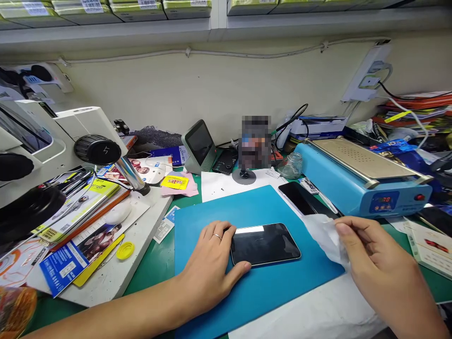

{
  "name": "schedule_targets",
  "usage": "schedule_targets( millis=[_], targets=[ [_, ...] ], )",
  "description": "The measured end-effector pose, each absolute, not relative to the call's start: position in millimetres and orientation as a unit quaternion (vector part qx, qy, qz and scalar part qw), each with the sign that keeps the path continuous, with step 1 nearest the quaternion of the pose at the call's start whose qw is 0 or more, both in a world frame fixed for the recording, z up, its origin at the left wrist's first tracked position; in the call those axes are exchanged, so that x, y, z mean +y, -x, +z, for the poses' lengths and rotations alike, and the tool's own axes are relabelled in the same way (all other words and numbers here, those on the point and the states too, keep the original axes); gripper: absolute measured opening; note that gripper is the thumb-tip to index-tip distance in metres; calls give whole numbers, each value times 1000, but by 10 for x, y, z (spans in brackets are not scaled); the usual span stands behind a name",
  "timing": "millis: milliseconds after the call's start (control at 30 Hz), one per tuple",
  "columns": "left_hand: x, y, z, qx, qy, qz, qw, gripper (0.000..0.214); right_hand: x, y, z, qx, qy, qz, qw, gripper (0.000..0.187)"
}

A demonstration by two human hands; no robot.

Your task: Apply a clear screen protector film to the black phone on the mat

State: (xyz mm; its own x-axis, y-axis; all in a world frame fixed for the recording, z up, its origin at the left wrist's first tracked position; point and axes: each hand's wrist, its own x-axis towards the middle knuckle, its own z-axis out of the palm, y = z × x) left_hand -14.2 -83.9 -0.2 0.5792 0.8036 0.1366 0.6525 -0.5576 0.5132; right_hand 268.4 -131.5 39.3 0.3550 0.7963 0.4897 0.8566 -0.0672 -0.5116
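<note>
A black-screened smartphone (266,244) lies face up on a blue work mat (212,306). My left hand (215,263) grips its left end, the thumb along the near edge and the fingers at the far corner. A ring is on one finger. Off to the right, my right hand (374,254) pinches a thin white wipe (326,238) between thumb and fingers. The wipe hangs crumpled over the mat's right edge, apart from the phone. Another dark phone (300,197) rests beyond the mat.
A blue heated plate machine (353,183) with a lit display stands at the right. To the left, a microscope stand (95,146) rises from a white base (141,226) covered with leaflets. A small grey screen device (199,146) and a glass jar (291,165) stand at the back.
</note>
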Motion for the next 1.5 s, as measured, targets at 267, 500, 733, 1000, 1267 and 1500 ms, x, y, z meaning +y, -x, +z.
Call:
schedule_targets(
  millis=[267,500,733,1000,1267,1500],
  targets=[
    [-826,143,-16,418,-866,183,204,47,-1285,-2174,85,-788,543,-12,291,22],
    [-830,140,-4,422,-864,188,199,47,-1305,-2244,15,-796,544,-55,259,25],
    [-826,150,-23,416,-868,187,195,47,-1279,-2337,-19,-796,546,-80,249,29],
    [-818,165,-33,409,-874,189,181,49,-1208,-2155,3,-821,523,-60,222,33],
    [-821,147,-10,395,-880,197,173,46,-1130,-1663,71,-850,459,63,250,46],
    [-826,163,-19,404,-879,186,172,52,-1233,-2232,-7,-828,496,-18,260,35]
  ],
)
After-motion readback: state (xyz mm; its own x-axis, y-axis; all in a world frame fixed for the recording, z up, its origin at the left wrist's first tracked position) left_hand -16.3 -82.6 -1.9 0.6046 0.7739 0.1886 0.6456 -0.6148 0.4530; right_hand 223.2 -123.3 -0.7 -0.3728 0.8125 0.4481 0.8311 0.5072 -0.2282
